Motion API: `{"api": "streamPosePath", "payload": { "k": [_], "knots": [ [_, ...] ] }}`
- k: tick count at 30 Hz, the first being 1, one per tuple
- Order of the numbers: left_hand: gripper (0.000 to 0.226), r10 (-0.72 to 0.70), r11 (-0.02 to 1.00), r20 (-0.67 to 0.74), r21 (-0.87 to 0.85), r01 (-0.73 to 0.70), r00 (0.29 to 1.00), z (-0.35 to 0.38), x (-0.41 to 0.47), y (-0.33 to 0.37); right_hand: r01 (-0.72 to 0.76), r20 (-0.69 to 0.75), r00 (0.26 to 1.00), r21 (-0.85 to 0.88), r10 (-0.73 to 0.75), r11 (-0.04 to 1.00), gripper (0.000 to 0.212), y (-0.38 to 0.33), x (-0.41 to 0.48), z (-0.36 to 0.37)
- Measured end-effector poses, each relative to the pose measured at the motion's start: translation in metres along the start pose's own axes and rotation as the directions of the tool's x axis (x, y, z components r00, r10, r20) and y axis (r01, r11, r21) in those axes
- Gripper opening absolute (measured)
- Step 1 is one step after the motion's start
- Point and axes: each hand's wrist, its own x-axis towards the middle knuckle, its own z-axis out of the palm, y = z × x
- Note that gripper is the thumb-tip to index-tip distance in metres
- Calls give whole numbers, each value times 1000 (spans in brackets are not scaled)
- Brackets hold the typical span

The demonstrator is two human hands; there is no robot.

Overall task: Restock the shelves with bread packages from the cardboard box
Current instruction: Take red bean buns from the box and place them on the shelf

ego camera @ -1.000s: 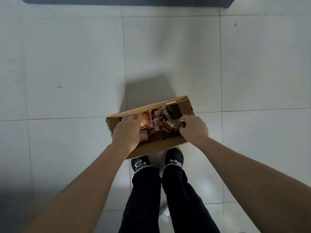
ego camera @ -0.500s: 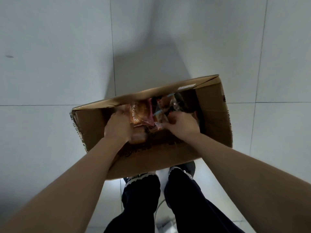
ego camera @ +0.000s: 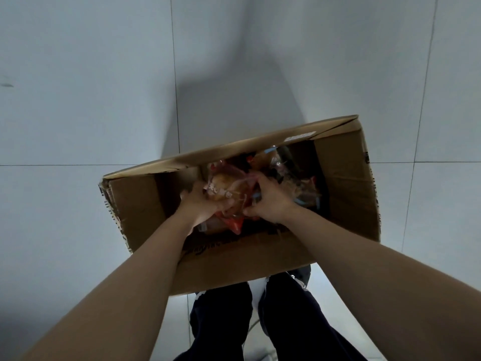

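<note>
An open brown cardboard box (ego camera: 346, 194) sits on the floor right below me. Inside lie several bread packages in clear wrap with red and blue trim. Both my hands are down in the box. My left hand (ego camera: 199, 204) grips the left side of a round bread package (ego camera: 223, 185) with a red-edged wrapper. My right hand (ego camera: 270, 201) pinches the same package's wrapper from the right. More bread packages (ego camera: 299, 188) lie behind and right of my right hand, partly hidden in shadow.
Pale floor tiles (ego camera: 78, 100) surround the box on all sides. My legs in dark trousers (ego camera: 221, 321) and my shoes (ego camera: 299, 280) stand just behind the box's near wall. No shelf is in view.
The view has dropped much closer to the box. My hands went from the box's rim down inside it and closed around one bread package.
</note>
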Motion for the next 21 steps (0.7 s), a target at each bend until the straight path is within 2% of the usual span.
{"api": "streamPosePath", "payload": {
  "k": [1, 3, 4, 6, 7, 9, 11, 15, 19, 21],
  "knots": [
    [80, 21, 1000, -44, 20, -20, 999, 2, 2, 2, -2, 4, 1000, -48, 2, 999, 89, 2, 1, 3],
    [61, 44, 995, -24, -92, -46, 999, 5, 3, 5, -17, -81, 997, -120, 7, 993, 79, 7, 4, 9],
    [64, 42, 985, 0, -167, -42, 999, 6, 3, 6, -42, -145, 989, -123, 23, 991, 69, 9, 5, 11],
    [89, -11, 958, 69, -285, 30, 998, 9, 2, 6, -94, -255, 964, -84, 70, 992, 52, 10, 3, 11],
    [91, -32, 943, 129, -324, 73, 991, 9, -3, 8, -106, -283, 955, -57, 86, 993, 46, 10, 0, 11],
    [80, -35, 916, 229, -381, 123, 973, 7, -16, 12, -105, -294, 950, 25, 108, 994, 36, 10, -10, 8],
    [79, -25, 893, 256, -429, 137, 966, 2, -34, 13, -101, -275, 951, 153, 140, 983, 34, 8, -28, 3],
    [69, 89, 856, 272, -512, 66, 958, -10, -82, 7, -108, -274, 937, 366, 217, 924, 34, -2, -69, -13],
    [104, 166, 792, 238, -611, 15, 957, -29, -141, 5, -45, -320, 924, 455, 210, 890, 16, -31, -118, -34],
    [97, 217, 748, 229, -664, -10, 949, -45, -175, 8, -17, -323, 924, 502, 206, 865, 13, -55, -145, -46]
  ]
}}
